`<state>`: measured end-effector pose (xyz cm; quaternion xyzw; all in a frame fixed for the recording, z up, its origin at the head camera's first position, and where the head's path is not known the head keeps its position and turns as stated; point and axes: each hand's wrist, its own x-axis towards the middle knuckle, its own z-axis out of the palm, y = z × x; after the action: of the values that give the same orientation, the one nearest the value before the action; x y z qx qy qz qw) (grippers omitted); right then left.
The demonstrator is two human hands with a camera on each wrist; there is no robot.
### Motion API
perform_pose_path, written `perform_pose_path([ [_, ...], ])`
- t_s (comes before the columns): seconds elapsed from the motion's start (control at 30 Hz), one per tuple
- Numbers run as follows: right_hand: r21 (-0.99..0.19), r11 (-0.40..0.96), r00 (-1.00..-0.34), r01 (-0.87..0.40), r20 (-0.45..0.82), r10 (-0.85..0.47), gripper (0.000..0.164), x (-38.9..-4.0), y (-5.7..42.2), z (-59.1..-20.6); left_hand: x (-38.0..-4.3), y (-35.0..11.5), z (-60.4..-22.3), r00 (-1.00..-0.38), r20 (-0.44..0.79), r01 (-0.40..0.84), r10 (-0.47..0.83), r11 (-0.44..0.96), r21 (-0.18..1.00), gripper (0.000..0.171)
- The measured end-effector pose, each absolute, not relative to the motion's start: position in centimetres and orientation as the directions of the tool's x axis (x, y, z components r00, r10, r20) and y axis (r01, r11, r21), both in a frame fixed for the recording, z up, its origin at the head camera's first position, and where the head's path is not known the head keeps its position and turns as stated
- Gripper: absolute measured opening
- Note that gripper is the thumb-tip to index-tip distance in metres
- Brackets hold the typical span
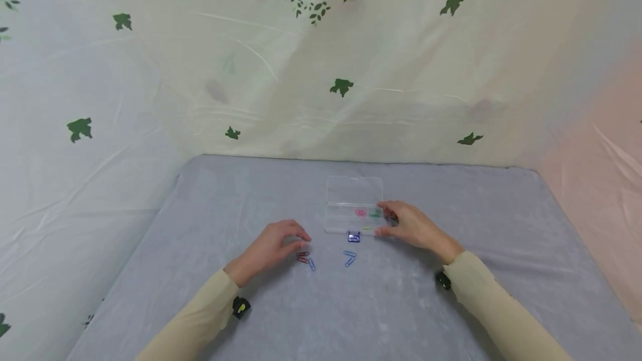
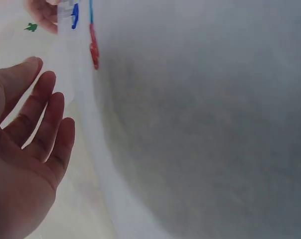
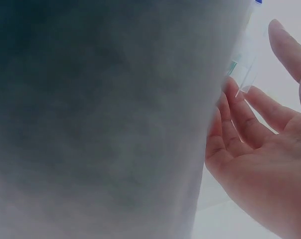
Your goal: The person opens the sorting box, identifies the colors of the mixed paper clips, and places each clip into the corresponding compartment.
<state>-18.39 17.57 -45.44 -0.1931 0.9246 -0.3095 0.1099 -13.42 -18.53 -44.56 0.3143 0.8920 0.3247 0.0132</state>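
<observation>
A clear plastic box (image 1: 338, 220) lies on the grey cloth with its lid (image 1: 354, 189) raised at the back. Pink (image 1: 360, 212), green (image 1: 375, 213) and yellow (image 1: 366, 229) pieces show in its right part, and a blue latch (image 1: 354, 236) is at mid-front. My right hand (image 1: 413, 226) holds the box's right end, thumb at the front corner and fingers (image 3: 235, 107) round the side. Over two red paper clips (image 1: 303, 257) hovers my left hand (image 1: 276, 244), fingers loosely bent and holding nothing. A blue paper clip (image 1: 312, 264) lies beside the red ones.
Two more blue paper clips (image 1: 349, 258) lie in front of the box. The grey-clothed table (image 1: 271, 183) meets a hanging pale curtain (image 1: 281, 99) with green leaf and bird prints at its back edge.
</observation>
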Motion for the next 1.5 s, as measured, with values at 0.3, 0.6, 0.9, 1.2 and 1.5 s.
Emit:
perform_pose_path([
  [0.3, -0.615, 0.73, -0.899, -0.298, -0.076, -0.431, 0.075, -18.5, 17.5, -45.5, -13.7, -19.0, -45.8, -0.798, 0.139, 0.569, 0.586, 0.658, 0.493, 0.004],
  [0.6, -0.614, 0.73, -0.9, -0.299, -0.072, -0.429, 0.073, -18.5, 17.4, -45.5, -14.0, -19.1, -46.3, -0.819, 0.083, 0.531, 0.568, 0.693, 0.487, 0.005],
  [0.9, -0.615, 0.729, -0.899, -0.3, -0.072, -0.431, 0.073, -18.5, 17.7, -45.6, -13.9, -19.2, -46.5, -0.799, 0.097, 0.566, 0.593, 0.688, 0.455, 0.005],
  [1.2, -0.626, 0.724, -0.899, -0.291, -0.081, -0.431, 0.073, -18.5, 17.5, -45.5, -13.8, -19.3, -46.4, -0.834, 0.067, 0.494, 0.548, 0.684, 0.537, 0.003],
  [1.5, -0.635, 0.72, -0.899, -0.281, -0.087, -0.429, 0.073, -18.4, 17.6, -45.3, -13.3, -19.0, -45.4, -0.872, 0.082, 0.43, 0.483, 0.674, 0.601, 0.004],
])
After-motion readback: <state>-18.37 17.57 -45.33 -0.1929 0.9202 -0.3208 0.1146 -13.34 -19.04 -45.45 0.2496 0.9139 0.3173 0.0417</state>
